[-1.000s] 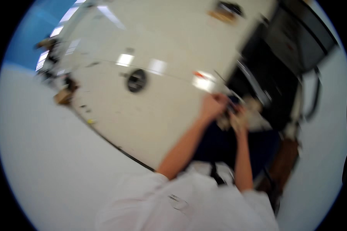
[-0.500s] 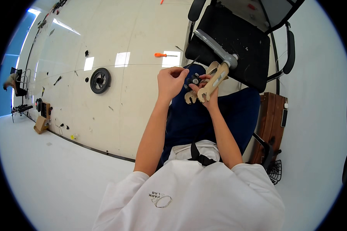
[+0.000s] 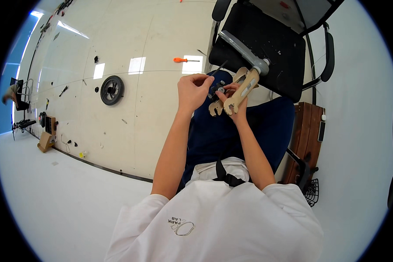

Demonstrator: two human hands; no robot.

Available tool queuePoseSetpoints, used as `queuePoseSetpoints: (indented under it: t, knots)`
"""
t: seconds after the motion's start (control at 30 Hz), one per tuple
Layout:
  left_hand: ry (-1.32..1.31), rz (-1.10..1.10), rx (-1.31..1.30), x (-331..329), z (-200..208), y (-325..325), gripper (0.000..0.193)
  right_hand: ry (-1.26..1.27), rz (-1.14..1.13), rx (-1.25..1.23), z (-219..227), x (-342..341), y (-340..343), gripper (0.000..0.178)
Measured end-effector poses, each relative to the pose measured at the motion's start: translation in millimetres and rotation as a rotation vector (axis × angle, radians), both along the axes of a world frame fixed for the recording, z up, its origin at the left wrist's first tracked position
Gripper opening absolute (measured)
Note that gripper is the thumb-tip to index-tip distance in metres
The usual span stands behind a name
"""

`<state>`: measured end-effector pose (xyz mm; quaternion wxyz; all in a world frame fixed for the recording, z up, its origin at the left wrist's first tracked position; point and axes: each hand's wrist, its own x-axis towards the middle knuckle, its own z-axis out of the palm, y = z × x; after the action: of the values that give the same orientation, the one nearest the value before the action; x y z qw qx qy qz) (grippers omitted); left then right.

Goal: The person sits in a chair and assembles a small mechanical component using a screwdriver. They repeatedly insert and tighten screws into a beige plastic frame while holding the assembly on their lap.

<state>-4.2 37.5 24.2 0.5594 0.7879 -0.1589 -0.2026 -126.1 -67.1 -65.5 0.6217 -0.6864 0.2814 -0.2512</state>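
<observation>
A thin dark rod (image 3: 219,68) sticks up from the pinched thumb and fingers of my left hand (image 3: 193,92); its exact kind is unclear. Close beside it, my right hand (image 3: 239,110) grips a small black mechanical part (image 3: 215,89) with a round silver centre, which looks like a brake caliper. A beige two-legged fork (image 3: 244,88) lies over that hand, hiding some of its fingers and palm. The fork's grey steerer tube (image 3: 240,47) points away and left, over the black chair seat. The fork's slotted ends face me.
Ahead stands a black office chair (image 3: 273,43) with bits on its seat. On the pale floor lie an orange-handled screwdriver (image 3: 181,60), a black wheel (image 3: 112,90) and several small parts. A wooden box (image 3: 305,137) is at right. A person (image 3: 9,94) sits far left.
The black part has tilted slightly in my right hand, and a finger now lies nearer its silver centre. My left hand has stayed almost still. The far person has shifted.
</observation>
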Motion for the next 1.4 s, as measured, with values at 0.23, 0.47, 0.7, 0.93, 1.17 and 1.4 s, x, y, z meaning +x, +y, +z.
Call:
queuePoseSetpoints:
  t: [0.23,0.47,0.7,0.93,1.17,1.4]
  knots:
    - [-0.014,-0.002,-0.010,-2,-1,2,0.023,-0.125,0.089,0.030,5,-6,-8,0.031]
    - [-0.003,-0.007,-0.009,-2,-1,0,0.023,-0.068,0.052,0.390,4,-12,-15,0.037]
    - [0.016,-0.002,0.001,-3,5,0,0.022,-0.146,-0.080,0.452,20,-21,-5,0.031]
    - [-0.005,-0.008,0.007,-3,4,0,0.021,-0.021,-0.056,0.406,6,-31,-9,0.021]
    - [-0.013,-0.005,-0.004,-2,3,0,0.021,-0.037,0.001,0.488,20,-14,-5,0.025]
    - [-0.003,-0.006,0.001,-3,3,2,0.021,-0.103,-0.032,0.604,26,-13,-3,0.024]
